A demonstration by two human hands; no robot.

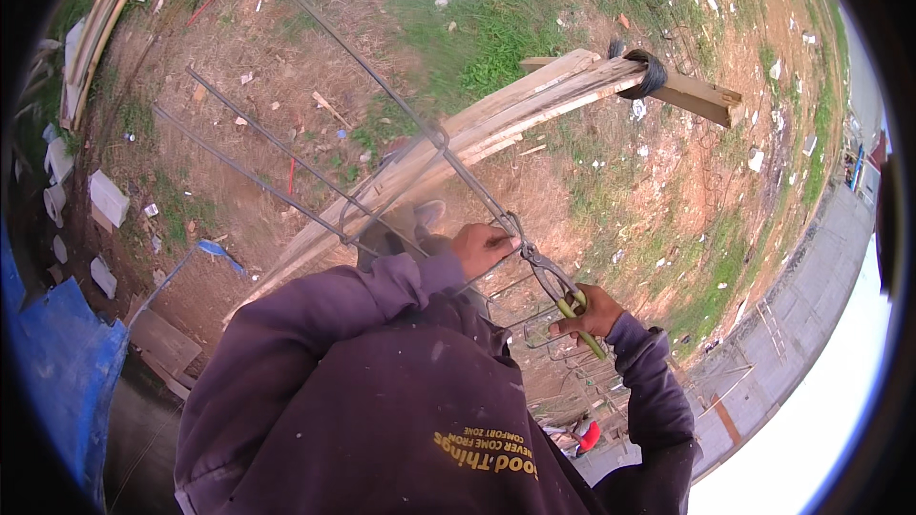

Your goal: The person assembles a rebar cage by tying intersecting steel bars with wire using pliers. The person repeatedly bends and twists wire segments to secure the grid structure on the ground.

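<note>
A cage of long steel reinforcing bars [315,24] with rectangular wire stirrups [382,200] runs from the upper left down toward me. My left hand [482,248] is closed on a bar where a stirrup crosses it. Just below and to the right, my right hand [592,315] grips pliers with yellow-green handles [584,319]. The pliers' jaws [536,262] sit at the bar right beside my left hand. My purple hooded top fills the lower middle and hides the near end of the cage.
Long wooden planks [534,95] lie under the bars, with a coil of black wire [649,72] around their far end. A blue tarp [57,362] and white blocks [107,198] lie at the left. Grass and bare littered dirt surround; a paved strip [811,286] runs at the right.
</note>
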